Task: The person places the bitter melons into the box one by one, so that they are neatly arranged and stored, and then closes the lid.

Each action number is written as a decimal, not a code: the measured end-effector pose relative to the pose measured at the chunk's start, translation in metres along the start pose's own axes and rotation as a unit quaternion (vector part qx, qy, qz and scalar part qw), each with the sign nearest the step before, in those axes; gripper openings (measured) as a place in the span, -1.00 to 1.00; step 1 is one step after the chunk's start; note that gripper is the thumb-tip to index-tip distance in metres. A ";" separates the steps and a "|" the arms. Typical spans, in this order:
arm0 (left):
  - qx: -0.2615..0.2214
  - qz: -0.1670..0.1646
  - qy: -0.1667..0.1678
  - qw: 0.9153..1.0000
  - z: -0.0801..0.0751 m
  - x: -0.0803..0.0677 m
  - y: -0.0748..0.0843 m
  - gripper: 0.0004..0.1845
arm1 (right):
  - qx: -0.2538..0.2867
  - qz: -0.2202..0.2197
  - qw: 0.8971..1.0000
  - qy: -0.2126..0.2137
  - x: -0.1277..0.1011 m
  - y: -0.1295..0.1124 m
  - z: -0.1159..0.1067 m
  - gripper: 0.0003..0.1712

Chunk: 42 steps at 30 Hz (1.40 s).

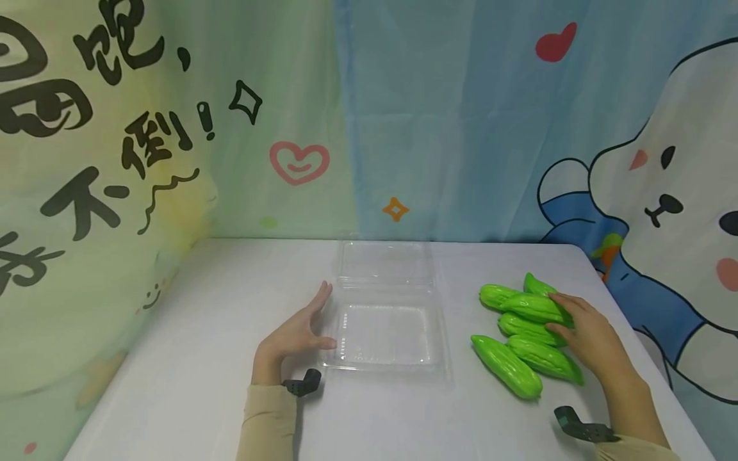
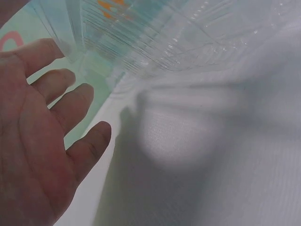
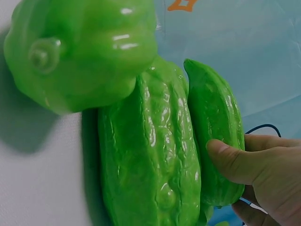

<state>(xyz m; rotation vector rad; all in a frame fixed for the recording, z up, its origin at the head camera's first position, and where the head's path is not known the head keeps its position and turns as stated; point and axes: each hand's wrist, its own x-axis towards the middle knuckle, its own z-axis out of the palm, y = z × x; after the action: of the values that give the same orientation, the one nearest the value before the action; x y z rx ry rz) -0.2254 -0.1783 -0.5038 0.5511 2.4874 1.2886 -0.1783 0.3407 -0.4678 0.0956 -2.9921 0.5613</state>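
My right hand [image 1: 594,336] grips one of several glossy green toy bitter melons [image 1: 530,307] at the right of the table. Up close in the right wrist view, the thumb lies on the near side of this bitter melon [image 3: 216,113] and the fingers go behind it. A broader, bumpy bitter melon [image 3: 150,155] lies beside it. My left hand [image 1: 296,330] stands at the left edge of a clear plastic box [image 1: 383,368], thumb and fingers spread. Its fingers [image 2: 77,106] hold nothing in the left wrist view. The box lies open, lid [image 1: 386,262] folded to the back.
The other bitter melons lie in a loose pile, the nearest [image 1: 507,368] at its front left. A white cloth covers the table [image 1: 202,358]. Behind it hangs a printed curtain [image 1: 438,128] with hearts, lettering and a cartoon bear.
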 end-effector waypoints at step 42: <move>0.006 0.028 -0.009 1.000 -0.003 0.000 0.002 0.24 | -0.008 0.009 0.999 0.030 -0.004 -0.008 -0.003 -0.30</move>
<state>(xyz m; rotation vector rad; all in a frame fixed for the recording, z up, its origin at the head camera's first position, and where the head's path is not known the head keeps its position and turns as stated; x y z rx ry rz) -0.2260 -0.1800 -0.5006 0.6358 2.4824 1.2838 -0.1730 0.3345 -0.4628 0.0485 -2.9409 0.5310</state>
